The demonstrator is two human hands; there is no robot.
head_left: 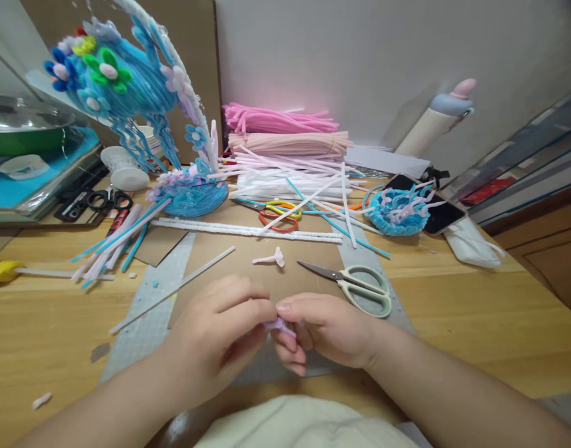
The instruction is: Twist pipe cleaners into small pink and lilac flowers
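My left hand [227,326] and my right hand [323,330] meet over the front of the mat. Between their fingertips they pinch a small lilac pipe cleaner piece [282,326], partly hidden by the fingers. Beyond the hands, a pink pipe cleaner flower [273,257] with a short stem lies on a brown cardboard sheet [220,264]. To the right of it, green-handled scissors [355,283] rest with their blades slightly parted. A clear glue stick [173,289] lies slantwise left of the hands.
Pink, pale and white pipe cleaner bundles [285,146] are stacked at the back. A blue jellyfish decoration [122,74] hangs from a white arch at left. Red-and-yellow-handled scissors [280,218], a blue woolly round [397,211], a phone [441,216] and a yellow glue gun [0,272] lie around.
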